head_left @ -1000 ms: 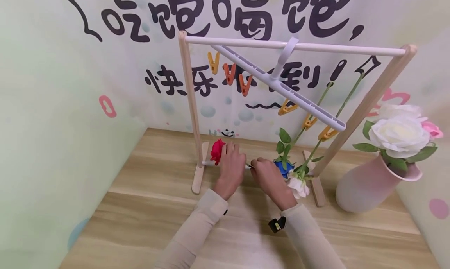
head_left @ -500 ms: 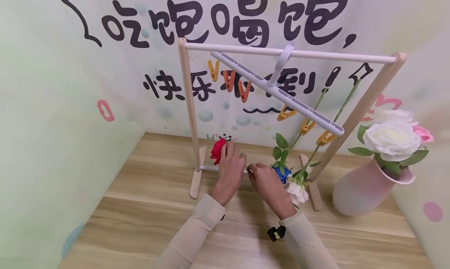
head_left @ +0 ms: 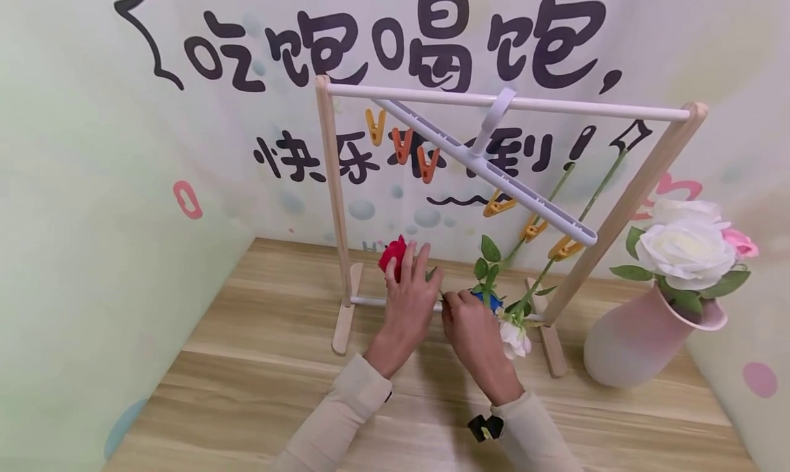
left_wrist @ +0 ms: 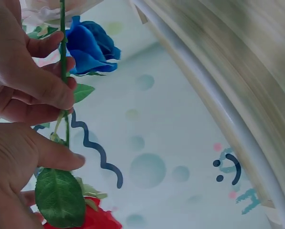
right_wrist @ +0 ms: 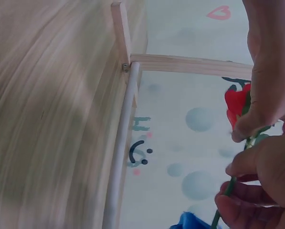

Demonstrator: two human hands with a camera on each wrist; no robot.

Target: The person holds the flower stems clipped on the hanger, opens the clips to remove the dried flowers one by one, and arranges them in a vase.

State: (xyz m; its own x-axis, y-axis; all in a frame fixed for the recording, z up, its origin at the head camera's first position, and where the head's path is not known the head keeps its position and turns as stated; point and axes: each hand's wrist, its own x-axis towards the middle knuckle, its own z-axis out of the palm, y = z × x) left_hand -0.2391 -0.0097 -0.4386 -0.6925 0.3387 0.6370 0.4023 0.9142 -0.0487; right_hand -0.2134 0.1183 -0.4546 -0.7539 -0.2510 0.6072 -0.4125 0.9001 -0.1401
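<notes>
A red rose (head_left: 392,254) on a green stem is raised near the rack's lower bar in the head view. My right hand (head_left: 474,335) pinches its stem (left_wrist: 63,57) between thumb and fingers. My left hand (head_left: 409,304) is just below the bloom, fingers spread and fairly straight. In the left wrist view the left thumb (left_wrist: 61,155) lies across the stem, above a green leaf (left_wrist: 60,198); in the right wrist view it is right under the bloom (right_wrist: 235,105). A blue rose (head_left: 489,300) and a white rose (head_left: 513,338) hang head-down beside my right hand.
A wooden rack (head_left: 336,204) with a white top bar (head_left: 432,97) carries a tilted lilac hanger (head_left: 524,194). Orange clips (head_left: 401,146) and yellow clips (head_left: 498,204) hang from it; two yellow ones grip flower stems. A pink-white vase (head_left: 636,341) with flowers stands at right.
My left fingers have spread and straightened, and the red rose has shifted slightly right and tilted. My right hand keeps its pinch on the stem. The head view has moved a little.
</notes>
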